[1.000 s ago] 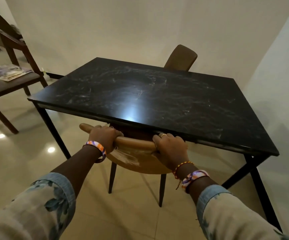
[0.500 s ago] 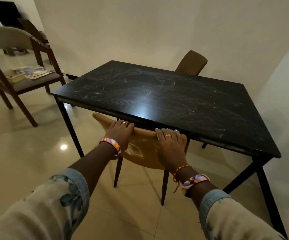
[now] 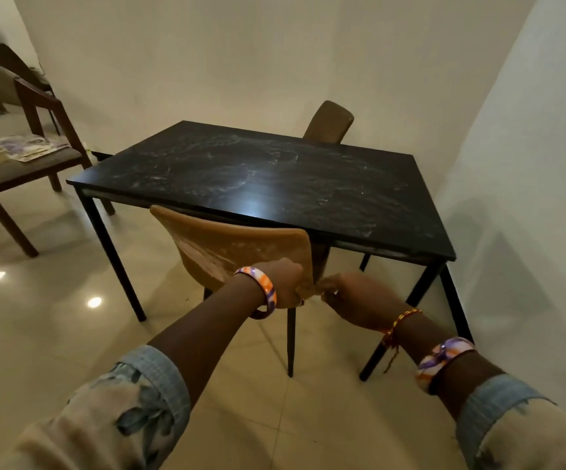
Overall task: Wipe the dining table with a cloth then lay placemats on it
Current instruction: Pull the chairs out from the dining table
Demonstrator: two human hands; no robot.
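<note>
Where hands (image 3: 283, 283) meet: curved tan chair (image 3: 230, 245).

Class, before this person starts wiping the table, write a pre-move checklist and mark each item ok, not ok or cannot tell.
1. Cloth in hand: not ok. The left hand and right hand grip the tan chair, and no cloth is in view.
2. Tabletop free of objects: ok. The black table carries nothing.
3. Surface needs wiping: ok. Pale smears show across it.
4. Near chair clear of the table edge: cannot tell. Its back stands close to the edge.
5. Placemats ready: cannot tell. Flat printed items lie on the wooden armchair, too blurred to identify.
</note>
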